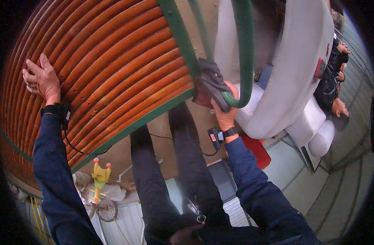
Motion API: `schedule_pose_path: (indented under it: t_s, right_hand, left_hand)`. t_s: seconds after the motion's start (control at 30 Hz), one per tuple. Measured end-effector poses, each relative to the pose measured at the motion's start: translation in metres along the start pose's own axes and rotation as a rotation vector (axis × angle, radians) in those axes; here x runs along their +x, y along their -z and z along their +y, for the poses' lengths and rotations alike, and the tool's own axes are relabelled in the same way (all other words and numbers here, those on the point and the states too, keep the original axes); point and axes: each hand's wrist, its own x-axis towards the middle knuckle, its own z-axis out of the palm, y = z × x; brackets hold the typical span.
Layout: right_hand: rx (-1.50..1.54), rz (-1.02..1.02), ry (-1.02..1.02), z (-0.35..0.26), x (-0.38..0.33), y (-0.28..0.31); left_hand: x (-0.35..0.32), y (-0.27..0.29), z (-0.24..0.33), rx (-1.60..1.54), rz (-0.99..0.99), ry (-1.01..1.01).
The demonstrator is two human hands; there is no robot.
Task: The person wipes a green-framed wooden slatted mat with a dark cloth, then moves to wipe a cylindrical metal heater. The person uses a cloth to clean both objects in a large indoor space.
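Observation:
Beneath my hands is a bench-like piece of slatted furniture (126, 61), its glossy orange-brown slats set in a green metal frame (183, 36). My left hand (46, 79) lies on the slats at the far left, fingers spread, holding nothing. On the other side, my right hand (226, 104) grips a dark grey cloth (211, 77) at the end of a bent green tube (246, 49), beside the frame's corner. The cloth covers part of the tube and the corner. Both wrists carry black straps with small devices.
White scooter-like bodywork (295, 81) with a red reflector (319, 68) stands close on the right. A person in dark clothes (331, 81) is beyond it. Near my legs are a red object (256, 151) and a yellow-green toy figure (100, 175) by a small wheel (106, 210).

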Motion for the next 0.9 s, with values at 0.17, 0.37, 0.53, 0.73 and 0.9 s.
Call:
schedule_pose_path:
  t_s: [0.17,0.37,0.53,0.73,0.9]
  right_hand:
    - [-0.026,-0.142,-0.035,-0.008,0.006,0.015]
    - [-0.135,-0.319,-0.038,-0.024,0.023,0.04]
    - [-0.036,-0.408,-0.027,-0.04,0.029,0.064]
    - [0.005,-0.476,-0.091,-0.053,0.036,0.067]
    - [-0.089,-0.531,-0.063,-0.054,0.041,0.069]
  left_hand:
    - [0.0,0.004,0.005,-0.016,-0.016,0.006]
    - [0.0,0.006,0.01,-0.011,-0.029,0.016]
    - [-0.001,0.004,0.008,-0.024,-0.003,-0.004]
    - [-0.002,0.008,0.01,-0.039,-0.016,-0.006]
    - [0.0,0.007,0.01,-0.034,-0.024,0.0]
